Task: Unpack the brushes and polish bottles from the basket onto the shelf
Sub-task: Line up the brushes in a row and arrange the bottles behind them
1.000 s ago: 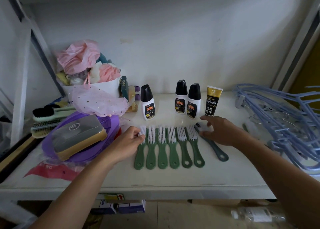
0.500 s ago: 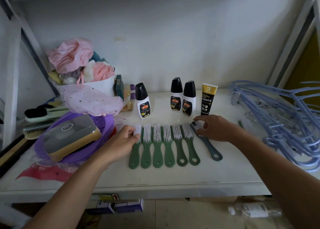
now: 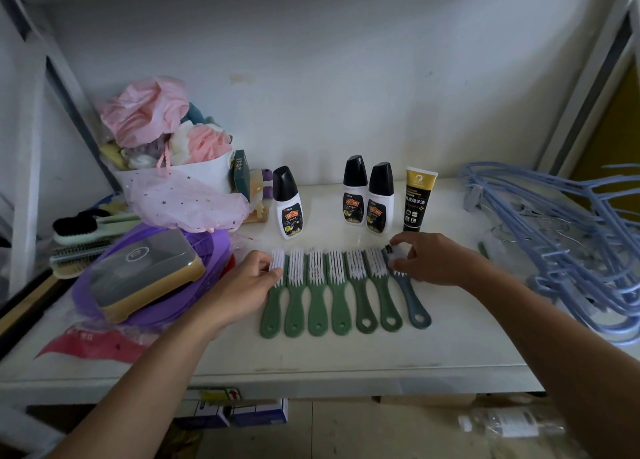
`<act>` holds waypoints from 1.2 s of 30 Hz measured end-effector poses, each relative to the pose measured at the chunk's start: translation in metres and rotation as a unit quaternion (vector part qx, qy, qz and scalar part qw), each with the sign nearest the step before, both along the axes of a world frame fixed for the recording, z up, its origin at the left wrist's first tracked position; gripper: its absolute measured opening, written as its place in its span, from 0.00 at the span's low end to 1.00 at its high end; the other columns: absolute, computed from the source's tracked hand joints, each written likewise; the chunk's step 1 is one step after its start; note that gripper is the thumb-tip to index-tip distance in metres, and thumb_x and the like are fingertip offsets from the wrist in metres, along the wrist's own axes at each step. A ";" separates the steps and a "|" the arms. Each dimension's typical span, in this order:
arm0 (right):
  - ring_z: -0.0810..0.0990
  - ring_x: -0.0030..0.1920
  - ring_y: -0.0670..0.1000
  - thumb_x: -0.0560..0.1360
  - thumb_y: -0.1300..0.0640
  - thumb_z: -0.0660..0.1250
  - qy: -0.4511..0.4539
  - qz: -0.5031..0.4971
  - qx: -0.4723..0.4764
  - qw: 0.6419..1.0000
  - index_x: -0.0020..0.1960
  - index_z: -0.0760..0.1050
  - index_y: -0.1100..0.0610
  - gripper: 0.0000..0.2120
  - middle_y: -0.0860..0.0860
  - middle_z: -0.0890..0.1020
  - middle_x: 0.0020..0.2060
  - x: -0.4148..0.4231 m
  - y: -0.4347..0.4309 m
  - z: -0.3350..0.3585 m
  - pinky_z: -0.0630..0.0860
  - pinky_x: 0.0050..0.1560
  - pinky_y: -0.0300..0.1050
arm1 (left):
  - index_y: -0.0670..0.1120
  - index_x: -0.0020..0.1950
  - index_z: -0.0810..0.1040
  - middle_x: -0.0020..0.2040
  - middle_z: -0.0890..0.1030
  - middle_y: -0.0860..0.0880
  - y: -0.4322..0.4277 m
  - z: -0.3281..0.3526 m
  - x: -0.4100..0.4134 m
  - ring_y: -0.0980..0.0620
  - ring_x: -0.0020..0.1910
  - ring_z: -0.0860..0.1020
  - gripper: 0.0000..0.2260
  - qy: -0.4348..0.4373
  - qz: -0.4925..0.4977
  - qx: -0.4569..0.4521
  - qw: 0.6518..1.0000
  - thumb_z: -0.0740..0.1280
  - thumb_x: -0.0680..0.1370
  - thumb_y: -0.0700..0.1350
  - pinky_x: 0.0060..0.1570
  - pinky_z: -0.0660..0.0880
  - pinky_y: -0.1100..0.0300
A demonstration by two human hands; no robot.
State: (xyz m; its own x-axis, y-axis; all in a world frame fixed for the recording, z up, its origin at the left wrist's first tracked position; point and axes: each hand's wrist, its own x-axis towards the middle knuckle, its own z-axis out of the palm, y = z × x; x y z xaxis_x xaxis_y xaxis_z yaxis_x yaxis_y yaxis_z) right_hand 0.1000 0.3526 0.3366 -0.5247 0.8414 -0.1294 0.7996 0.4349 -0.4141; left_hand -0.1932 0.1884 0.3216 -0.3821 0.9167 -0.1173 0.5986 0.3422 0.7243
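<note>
Six green brushes [image 3: 317, 306] lie side by side on the shelf [image 3: 346, 354], w/ a grey brush [image 3: 415, 306] at the R end; L hand [image 3: 242, 282] pinches the leftmost green head, R hand [image 3: 429, 261] curls its fingers round the grey one's head. 3 polish bottles [image 3: 354, 195] & a tube [image 3: 417, 198] stand upright behind. At L the purple basket [image 3: 216, 250] holds a clear-lidded box [image 3: 145, 271]; the white tub [image 3: 204, 174] behind it is packed w/ pink puffs [image 3: 204, 143]
</note>
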 end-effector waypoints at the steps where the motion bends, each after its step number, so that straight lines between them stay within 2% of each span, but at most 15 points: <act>1: 0.78 0.51 0.51 0.77 0.43 0.66 0.002 0.000 -0.003 1.000 0.70 0.69 0.46 0.23 0.52 0.81 0.54 0.000 0.000 0.000 0.75 0.51 0.46 | 0.56 0.66 0.72 0.65 0.76 0.56 0.000 0.000 0.000 0.55 0.64 0.75 0.13 0.000 0.000 0.000 1.000 0.62 0.82 0.56 0.67 0.70 0.54; 4: 0.78 0.50 0.51 0.79 0.44 0.64 0.016 0.000 -0.009 1.000 0.69 0.70 0.47 0.20 0.48 0.78 0.48 -0.001 -0.002 0.001 0.75 0.50 0.46 | 0.56 0.66 0.72 0.65 0.76 0.55 0.001 0.000 0.000 0.55 0.64 0.75 0.13 -0.005 0.000 0.002 1.000 0.63 0.82 0.55 0.68 0.69 0.53; 9: 0.80 0.47 0.48 0.81 0.48 0.61 0.013 0.005 -0.023 1.000 0.72 0.69 0.47 0.19 0.52 0.81 0.57 -0.001 -0.004 0.006 0.76 0.48 0.43 | 0.55 0.67 0.73 0.66 0.76 0.55 0.002 -0.001 -0.002 0.55 0.65 0.75 0.14 -0.011 0.001 0.002 1.000 0.63 0.82 0.56 0.69 0.69 0.52; 11: 0.82 0.43 0.46 0.81 0.50 0.62 0.020 0.013 -0.028 0.999 0.72 0.70 0.47 0.19 0.51 0.83 0.53 0.006 -0.001 0.015 0.77 0.45 0.40 | 0.54 0.67 0.72 0.67 0.76 0.54 0.003 -0.001 -0.002 0.55 0.66 0.74 0.14 -0.020 0.004 0.007 1.000 0.63 0.82 0.54 0.70 0.69 0.51; 13: 0.83 0.39 0.45 0.80 0.52 0.65 0.029 0.001 0.004 1.000 0.68 0.75 0.49 0.16 0.51 0.85 0.47 0.022 0.006 0.027 0.81 0.48 0.43 | 0.52 0.68 0.72 0.68 0.76 0.53 0.003 -0.001 -0.003 0.53 0.67 0.74 0.15 -0.026 0.007 0.009 1.000 0.63 0.82 0.54 0.71 0.68 0.50; 15: 0.83 0.39 0.45 0.80 0.55 0.66 0.007 -0.033 0.076 0.997 0.63 0.78 0.51 0.13 0.52 0.86 0.48 0.045 0.015 0.036 0.80 0.53 0.43 | 0.51 0.69 0.71 0.69 0.76 0.52 0.002 0.000 -0.003 0.53 0.67 0.74 0.16 -0.023 0.007 0.006 1.000 0.63 0.82 0.54 0.71 0.68 0.50; 18: 0.78 0.41 0.47 0.78 0.58 0.68 -0.044 -0.088 0.158 0.983 0.59 0.81 0.53 0.11 0.53 0.85 0.51 0.079 0.024 0.039 0.75 0.52 0.41 | 0.51 0.70 0.71 0.70 0.75 0.52 0.002 0.000 -0.003 0.53 0.68 0.74 0.18 -0.012 0.006 0.002 1.000 0.63 0.82 0.54 0.71 0.68 0.51; 23: 0.79 0.45 0.52 0.76 0.54 0.69 -0.128 -0.144 0.156 0.969 0.57 0.80 0.51 0.11 0.52 0.83 0.50 0.095 0.024 0.039 0.79 0.52 0.48 | 0.52 0.71 0.69 0.71 0.74 0.52 0.003 0.001 0.000 0.52 0.68 0.73 0.18 -0.001 0.003 -0.002 1.000 0.62 0.82 0.55 0.70 0.68 0.52; 30: 0.79 0.52 0.49 0.75 0.50 0.70 -0.218 -0.098 0.159 0.958 0.63 0.76 0.49 0.17 0.48 0.81 0.53 0.084 0.012 0.040 0.76 0.52 0.43 | 0.51 0.72 0.69 0.72 0.73 0.51 0.002 0.001 0.002 0.53 0.69 0.73 0.19 -0.002 0.001 0.000 1.000 0.63 0.82 0.55 0.69 0.67 0.56; 33: 0.78 0.57 0.49 0.75 0.51 0.71 -0.227 -0.074 0.153 0.959 0.64 0.76 0.47 0.17 0.47 0.80 0.57 0.078 0.011 0.039 0.74 0.59 0.44 | 0.51 0.72 0.69 0.72 0.73 0.52 0.001 0.001 0.000 0.53 0.69 0.73 0.19 -0.002 -0.001 -0.003 1.000 0.63 0.82 0.55 0.69 0.67 0.55; 36: 0.78 0.55 0.50 0.75 0.56 0.71 -0.175 -0.079 0.131 0.973 0.61 0.77 0.48 0.15 0.49 0.80 0.57 0.076 0.011 0.039 0.74 0.60 0.46 | 0.51 0.72 0.69 0.72 0.73 0.51 0.001 0.001 -0.001 0.53 0.69 0.73 0.19 -0.006 -0.002 -0.003 1.000 0.63 0.82 0.54 0.70 0.67 0.54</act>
State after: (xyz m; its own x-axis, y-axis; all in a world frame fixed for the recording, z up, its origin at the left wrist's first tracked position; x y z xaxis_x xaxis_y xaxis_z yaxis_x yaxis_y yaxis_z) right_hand 0.1761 0.3641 0.3753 -0.3483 0.9362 -0.0466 0.9372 0.3489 0.0039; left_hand -0.1947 0.1895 0.3227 -0.3766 0.9176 -0.1273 0.5907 0.3438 0.7299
